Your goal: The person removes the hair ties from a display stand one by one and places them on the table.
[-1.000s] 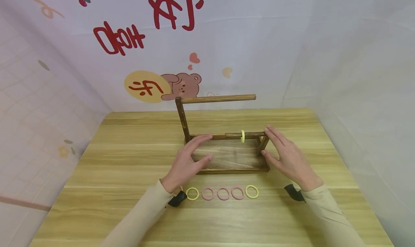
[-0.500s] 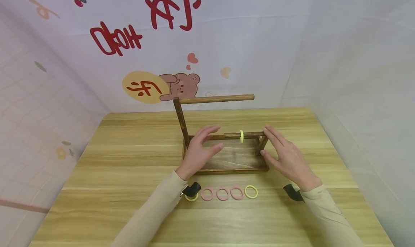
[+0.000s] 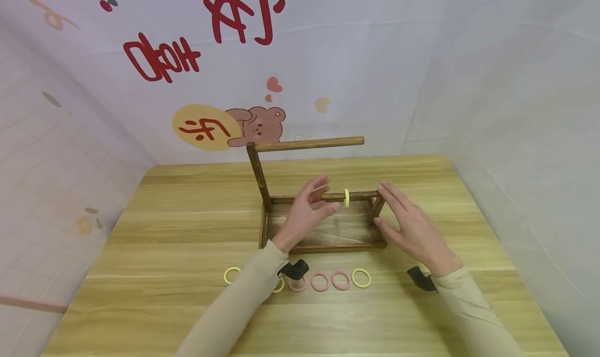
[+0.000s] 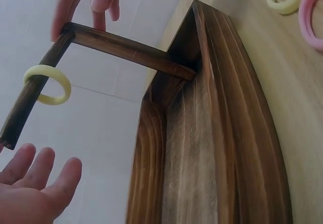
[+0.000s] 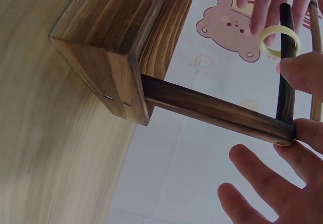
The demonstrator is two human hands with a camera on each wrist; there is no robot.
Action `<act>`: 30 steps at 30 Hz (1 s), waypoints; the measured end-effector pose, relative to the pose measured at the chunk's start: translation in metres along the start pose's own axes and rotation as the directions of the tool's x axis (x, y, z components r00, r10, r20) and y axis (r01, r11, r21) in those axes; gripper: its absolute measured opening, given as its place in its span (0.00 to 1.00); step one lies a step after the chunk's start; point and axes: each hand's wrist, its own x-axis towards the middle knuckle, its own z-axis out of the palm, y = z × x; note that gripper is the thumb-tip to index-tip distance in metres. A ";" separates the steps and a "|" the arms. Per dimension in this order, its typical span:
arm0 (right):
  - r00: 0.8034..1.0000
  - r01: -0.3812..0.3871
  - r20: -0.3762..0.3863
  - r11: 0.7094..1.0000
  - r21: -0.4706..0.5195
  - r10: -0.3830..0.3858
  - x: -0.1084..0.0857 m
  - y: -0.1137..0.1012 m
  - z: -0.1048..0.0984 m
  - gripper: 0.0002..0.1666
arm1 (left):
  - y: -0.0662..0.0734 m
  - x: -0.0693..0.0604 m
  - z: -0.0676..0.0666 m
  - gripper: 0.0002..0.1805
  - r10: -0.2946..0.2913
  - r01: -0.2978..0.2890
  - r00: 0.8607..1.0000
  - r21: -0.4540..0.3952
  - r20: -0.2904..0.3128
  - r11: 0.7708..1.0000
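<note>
A dark wooden rack (image 3: 323,249) stands on the table, with a short lower rod (image 3: 361,195) and a longer upper rod (image 3: 309,144). Around the lower rod hangs a yellow ring (image 3: 346,198), well away from the post. My left hand (image 3: 307,213) is at that rod's free end, fingers spread and holding nothing; whether it touches the rod I cannot tell. With extended fingers, my right hand (image 3: 414,229) touches the corner where the lower rod meets its short post (image 5: 217,108). In the right wrist view its thumb (image 5: 303,72) lies in front of the rod.
In front of the rack lies a row of rings: a yellow ring (image 3: 361,278), pink rings (image 3: 320,281), and other rings partly covered by the left sleeve (image 3: 239,307). A printed white curtain (image 3: 375,60) hangs behind the table (image 3: 187,206).
My left hand has moved right along the rack to the lower rod's free end. A yellow ring at the row's left has come into view. The right hand stays at the post.
</note>
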 end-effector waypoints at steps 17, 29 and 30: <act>1.000 -0.004 -0.005 1.000 0.003 0.004 0.000 -0.001 0.000 0.47 | -0.013 0.014 0.015 0.31 -0.048 0.050 0.998 -0.050 0.035 0.998; 1.000 0.000 -0.005 1.000 0.008 0.000 0.000 0.000 0.001 0.47 | -0.012 0.021 0.021 0.24 -0.043 0.042 0.999 -0.062 -0.010 0.997; 1.000 0.001 -0.006 1.000 0.006 -0.001 0.000 0.000 0.001 0.47 | -0.012 0.021 0.021 0.23 -0.044 0.043 0.999 -0.061 -0.011 0.997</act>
